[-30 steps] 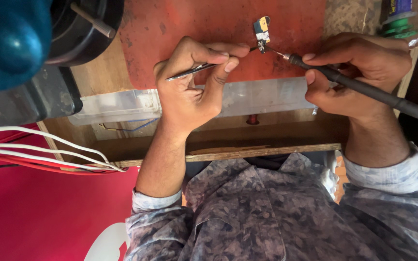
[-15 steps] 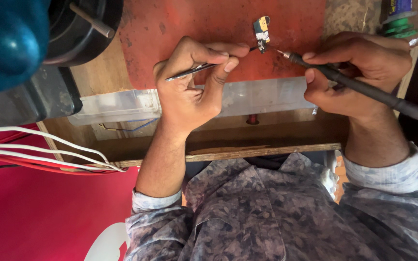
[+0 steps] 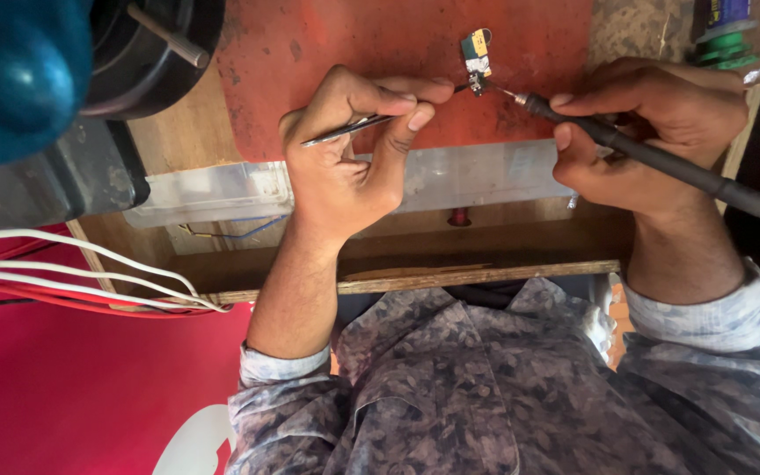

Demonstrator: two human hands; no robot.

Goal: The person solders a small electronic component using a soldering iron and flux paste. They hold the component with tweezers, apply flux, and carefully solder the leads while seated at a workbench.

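Note:
My left hand point(image 3: 354, 149) pinches a pair of thin metal tweezers point(image 3: 354, 128), whose tips reach a tiny circuit board point(image 3: 476, 54) lying on a red-brown mat point(image 3: 354, 44). My right hand point(image 3: 644, 132) grips a black soldering iron point(image 3: 661, 163) like a pen. Its fine tip points left and meets the lower edge of the little board. Both wrists rest near the front of the wooden bench.
A clear plastic box point(image 3: 248, 189) lies along the bench front. A blue rounded object point(image 3: 19, 70) and a black round device point(image 3: 142, 53) sit at upper left. White and red wires point(image 3: 72, 277) run across the left. A green-capped bottle point(image 3: 727, 35) stands at top right.

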